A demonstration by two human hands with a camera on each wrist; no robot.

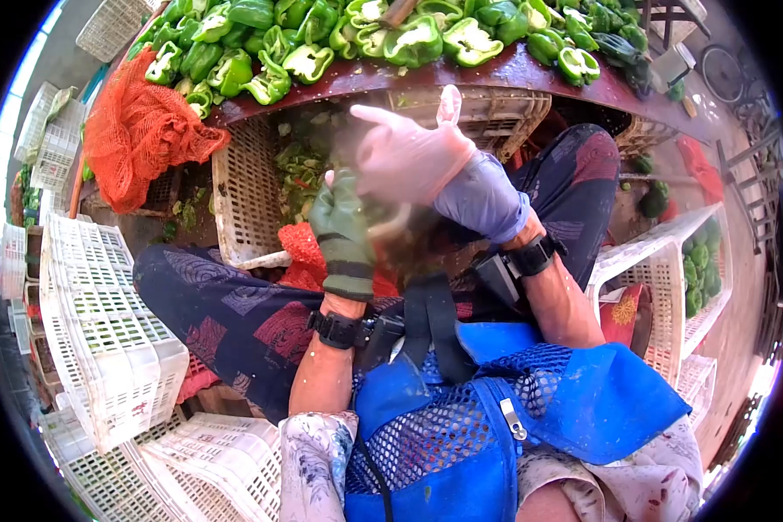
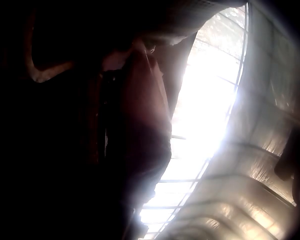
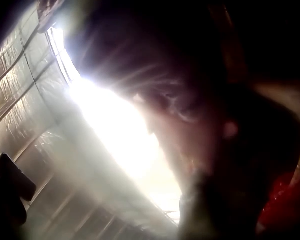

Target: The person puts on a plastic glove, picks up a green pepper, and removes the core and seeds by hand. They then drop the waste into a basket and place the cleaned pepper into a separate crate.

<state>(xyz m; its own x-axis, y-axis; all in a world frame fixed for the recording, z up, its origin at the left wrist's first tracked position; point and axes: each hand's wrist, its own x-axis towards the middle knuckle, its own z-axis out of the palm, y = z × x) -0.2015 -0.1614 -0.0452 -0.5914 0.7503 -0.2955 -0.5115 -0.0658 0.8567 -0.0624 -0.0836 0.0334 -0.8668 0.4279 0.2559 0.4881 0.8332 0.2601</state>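
In the head view, the left hand [image 1: 343, 228], in a green glove with a striped cuff, is raised above the lap with its thumb tip bare; what lies within its fingers is hidden. The right hand [image 1: 422, 157], in a pale translucent glove with a purple cuff, is blurred beside it, with fingers spread apart and nothing visibly gripped. Halved green peppers [image 1: 413, 42] are heaped on the dark red table [image 1: 513, 75] beyond the hands. A white crate [image 1: 250, 187] with green scraps [image 1: 297, 163] stands under the table edge. Both wrist views are mostly dark and blurred.
An orange mesh bag [image 1: 143, 130] hangs at the table's left. Stacked white crates [image 1: 113, 326] stand left; another crate [image 1: 661, 270] holding green peppers [image 1: 701, 265] is at the right. Red netting [image 1: 301, 245] lies by the left knee.
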